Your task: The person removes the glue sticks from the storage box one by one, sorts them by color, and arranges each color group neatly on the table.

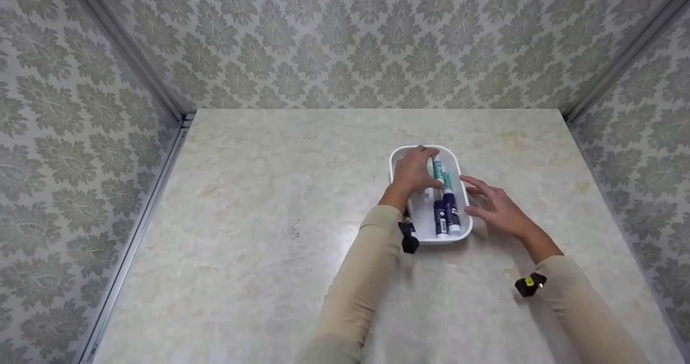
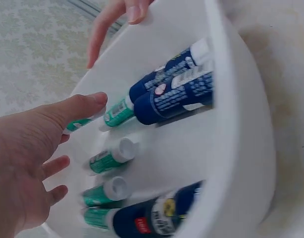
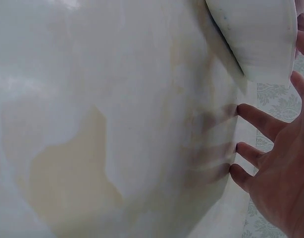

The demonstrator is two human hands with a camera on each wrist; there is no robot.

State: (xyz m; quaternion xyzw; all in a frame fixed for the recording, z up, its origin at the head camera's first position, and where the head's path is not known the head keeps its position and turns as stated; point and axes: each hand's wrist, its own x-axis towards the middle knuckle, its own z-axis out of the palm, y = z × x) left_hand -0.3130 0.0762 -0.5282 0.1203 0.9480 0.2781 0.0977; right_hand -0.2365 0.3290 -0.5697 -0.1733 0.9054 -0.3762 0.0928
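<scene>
A white bin holds blue and green glue sticks. My left hand reaches into it, pinching a green glue stick with a white end between thumb and fingers. Two blue glue sticks lie side by side along the right wall, with another green stick at their end. In the left wrist view, small green sticks and a blue one lie along the other side. My right hand has its fingers spread against the bin's right side, thumb and index finger at the rim.
The bin stands on a pale marbled table, right of its middle. Patterned panels rise behind and at both sides, with metal rails along the edges. A black wrist camera is on each sleeve.
</scene>
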